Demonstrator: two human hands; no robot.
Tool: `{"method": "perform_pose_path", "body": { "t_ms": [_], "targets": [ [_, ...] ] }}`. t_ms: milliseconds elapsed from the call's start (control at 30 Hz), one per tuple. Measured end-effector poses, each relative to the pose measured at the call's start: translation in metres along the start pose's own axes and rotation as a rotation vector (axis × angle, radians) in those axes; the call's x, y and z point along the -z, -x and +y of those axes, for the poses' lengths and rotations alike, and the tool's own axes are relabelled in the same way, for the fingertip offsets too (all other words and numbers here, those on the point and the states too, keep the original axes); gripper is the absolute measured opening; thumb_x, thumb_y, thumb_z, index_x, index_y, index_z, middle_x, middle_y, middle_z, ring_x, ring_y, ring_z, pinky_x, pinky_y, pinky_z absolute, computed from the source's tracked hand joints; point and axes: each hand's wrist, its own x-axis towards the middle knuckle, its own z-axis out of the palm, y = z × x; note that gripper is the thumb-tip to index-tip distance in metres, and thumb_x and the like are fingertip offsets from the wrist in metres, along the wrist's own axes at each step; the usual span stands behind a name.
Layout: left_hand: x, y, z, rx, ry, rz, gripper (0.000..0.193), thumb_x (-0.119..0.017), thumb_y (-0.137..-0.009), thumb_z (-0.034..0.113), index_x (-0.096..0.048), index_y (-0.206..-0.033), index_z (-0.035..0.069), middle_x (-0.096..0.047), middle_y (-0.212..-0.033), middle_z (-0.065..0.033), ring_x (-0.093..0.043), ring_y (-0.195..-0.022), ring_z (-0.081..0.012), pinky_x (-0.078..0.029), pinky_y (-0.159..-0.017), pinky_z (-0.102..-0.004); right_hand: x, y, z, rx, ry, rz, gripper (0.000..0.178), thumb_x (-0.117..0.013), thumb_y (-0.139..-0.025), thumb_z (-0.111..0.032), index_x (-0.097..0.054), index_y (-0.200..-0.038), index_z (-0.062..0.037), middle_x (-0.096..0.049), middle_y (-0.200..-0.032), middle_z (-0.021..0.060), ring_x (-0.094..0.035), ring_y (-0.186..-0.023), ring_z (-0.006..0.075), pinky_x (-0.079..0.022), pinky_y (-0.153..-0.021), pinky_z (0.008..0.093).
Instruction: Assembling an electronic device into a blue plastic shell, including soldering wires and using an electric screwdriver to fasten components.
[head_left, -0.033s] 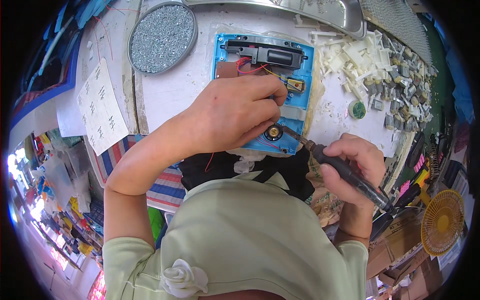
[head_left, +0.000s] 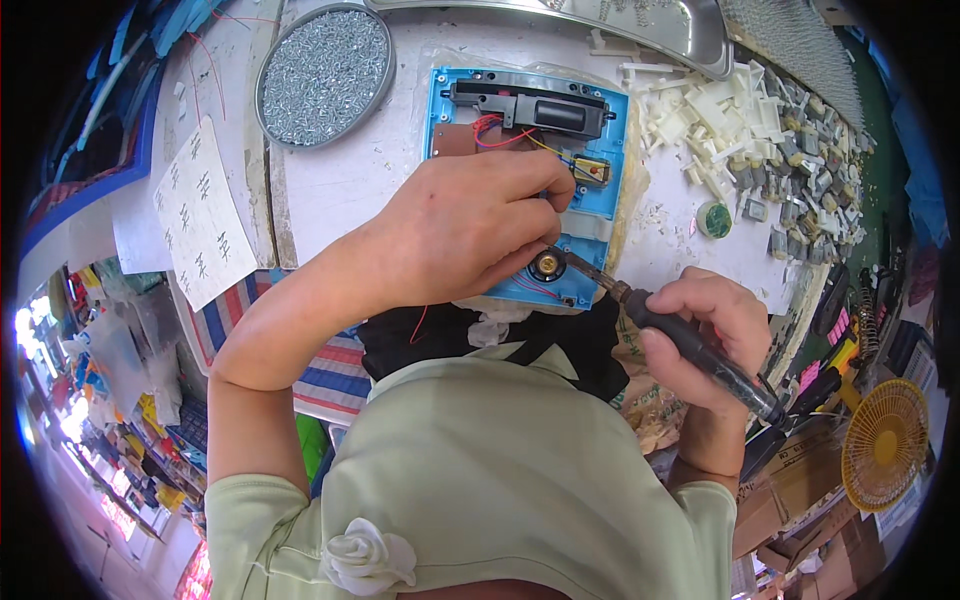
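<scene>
A soldering iron (head_left: 690, 342) with a dark handle is held in my right hand (head_left: 715, 325), between thumb and fingers. Its tip reaches the edge of a small round black speaker (head_left: 547, 264) with a brass-coloured centre. That speaker sits in the near part of an open blue plastic casing (head_left: 590, 200). My left hand (head_left: 480, 220) lies across the casing, its fingers curled closed beside the speaker. Whatever those fingertips pinch is hidden. Red, blue and yellow wires (head_left: 487, 128) run inside the casing, near a brown board (head_left: 455, 140) and a black part (head_left: 550, 112).
A round tray of small metal screws (head_left: 325, 75) stands at the far left. White plastic pieces (head_left: 715, 120) and small grey parts (head_left: 820, 150) are heaped at the right, beside a green roll (head_left: 714, 219). A metal tray (head_left: 690, 40) lies behind. A yellow fan (head_left: 885, 445) stands lower right.
</scene>
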Motion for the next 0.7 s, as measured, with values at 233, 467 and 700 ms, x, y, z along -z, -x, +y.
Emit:
{"method": "perform_pose_path", "body": {
  "t_ms": [233,467,700],
  "targets": [
    [0.0,-0.001,0.0,-0.009,-0.014,0.002,0.02,-0.077,-0.073,0.002,-0.063,-0.087,0.007,-0.063,-0.1,-0.0072,-0.066,-0.087,-0.0286,-0.055,-0.069,-0.0372,-0.004,-0.006,-0.018,0.112,0.132,-0.011,0.026,-0.081,-0.073,-0.004,-0.07,-0.097,-0.0032,-0.06,-0.065,0.0041,-0.056,-0.051,0.0157,-0.042,-0.048,0.0279],
    [0.002,0.002,-0.001,-0.01,-0.023,-0.009,0.021,-0.077,-0.073,0.002,-0.064,-0.088,0.007,-0.063,-0.101,-0.0069,-0.066,-0.088,-0.029,-0.055,-0.07,-0.0372,0.021,0.034,-0.014,0.064,-0.021,0.306,0.029,-0.084,-0.075,-0.013,-0.067,-0.094,0.0004,-0.06,-0.067,0.007,-0.055,-0.055,0.0168,-0.04,-0.05,0.0276],
    [0.005,-0.006,-0.001,-0.003,-0.021,-0.072,0.02,-0.075,-0.074,0.001,-0.063,-0.09,0.003,-0.062,-0.103,-0.0137,-0.065,-0.093,-0.0345,-0.054,-0.077,-0.0415,0.131,0.174,0.001,-0.139,-0.216,1.034,0.022,-0.066,-0.089,-0.011,-0.057,-0.105,0.0001,-0.052,-0.081,0.0029,-0.043,-0.066,0.0111,-0.039,-0.065,0.0273]
  ]
}}
